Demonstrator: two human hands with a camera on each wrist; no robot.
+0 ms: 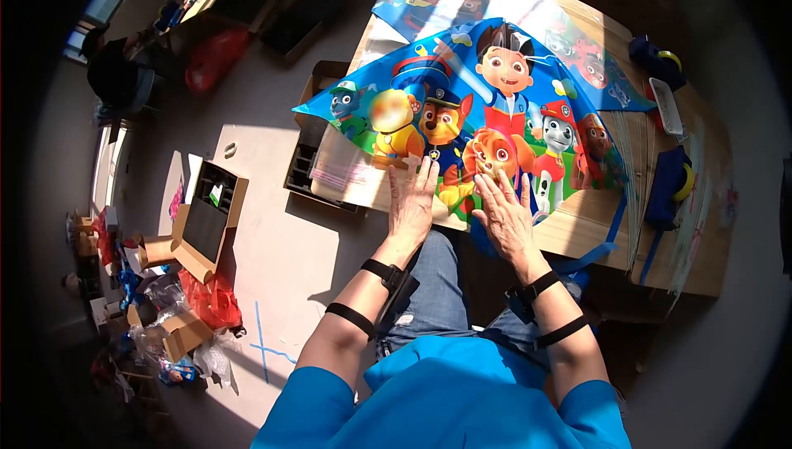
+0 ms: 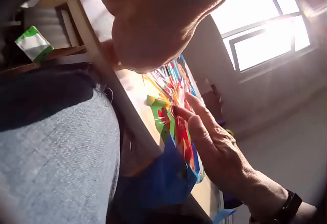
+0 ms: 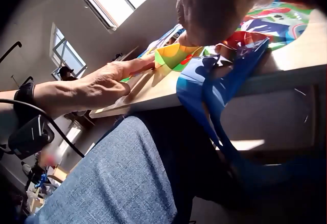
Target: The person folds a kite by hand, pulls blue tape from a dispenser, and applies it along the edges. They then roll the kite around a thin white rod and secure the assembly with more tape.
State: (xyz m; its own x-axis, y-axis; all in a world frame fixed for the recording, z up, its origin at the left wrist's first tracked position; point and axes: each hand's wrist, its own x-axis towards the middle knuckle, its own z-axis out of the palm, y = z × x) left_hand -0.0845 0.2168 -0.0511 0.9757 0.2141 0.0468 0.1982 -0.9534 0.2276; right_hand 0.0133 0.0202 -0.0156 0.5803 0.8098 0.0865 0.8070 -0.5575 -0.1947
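A blue kite (image 1: pixel 487 102) printed with cartoon characters lies spread on a wooden table (image 1: pixel 569 238). My left hand (image 1: pixel 412 205) rests with straight fingers at the kite's lower edge, left of its middle. To its right, the fingers of my right hand (image 1: pixel 505 216) extend flat over the lower part of the print. Seen from the left wrist, the right hand (image 2: pixel 222 152) touches the bright sheet near the table edge. In the right wrist view the left hand's (image 3: pixel 110 81) fingertips meet a yellow-green corner, and a blue ribbon tail (image 3: pixel 225 96) hangs over the edge.
Blue tape dispensers (image 1: pixel 667 193), a white tray (image 1: pixel 667 106) and thin sticks (image 1: pixel 639 210) lie along the table's right side. Another printed kite sheet (image 1: pixel 598 69) sits at the back. An open box (image 1: pixel 309 160) stands at the left; a person (image 1: pixel 120 73) is farther off.
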